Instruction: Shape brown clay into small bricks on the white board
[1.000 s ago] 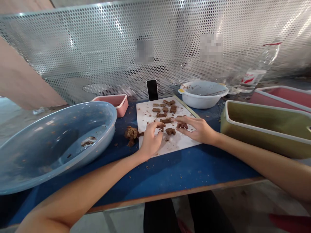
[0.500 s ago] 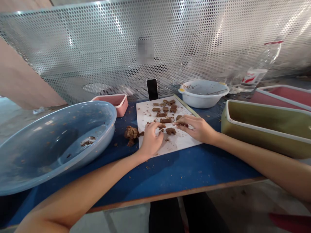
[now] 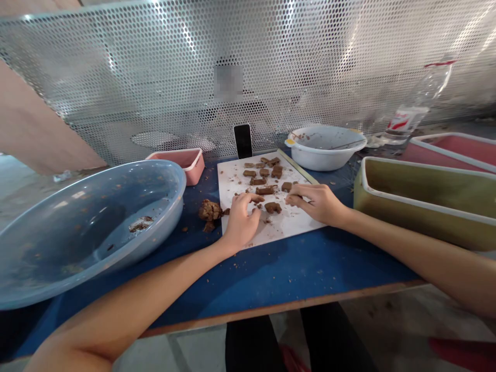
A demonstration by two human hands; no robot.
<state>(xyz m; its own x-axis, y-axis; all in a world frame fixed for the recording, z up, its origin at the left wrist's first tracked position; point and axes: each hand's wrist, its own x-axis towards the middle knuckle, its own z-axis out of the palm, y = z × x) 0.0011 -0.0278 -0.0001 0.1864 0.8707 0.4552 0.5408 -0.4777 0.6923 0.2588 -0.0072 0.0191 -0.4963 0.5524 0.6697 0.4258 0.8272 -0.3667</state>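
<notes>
A white board (image 3: 282, 222) lies on the blue table (image 3: 271, 274) and carries several small brown clay pieces (image 3: 258, 181). My left hand (image 3: 241, 219) rests on the board's near left part, fingers curled, its fingertips pinching a small brown piece (image 3: 256, 198). My right hand (image 3: 315, 202) lies on the board's right side with fingers bent and pressed on another brown piece (image 3: 292, 200). One shaped piece (image 3: 273, 207) sits between the two hands. A lump of brown clay (image 3: 210, 211) lies on the table just left of the board.
A big blue basin (image 3: 89, 227) fills the left. A pink tray (image 3: 186, 163), a black phone (image 3: 243, 141), a white bowl (image 3: 323, 147) and a plastic bottle (image 3: 411, 111) stand at the back before a perforated metal screen. Green (image 3: 422, 199) and pink (image 3: 453, 150) tubs are at right.
My right hand has curled its fingers and drawn slightly back and up over the piece. My left hand stays in place, pinching its piece.
</notes>
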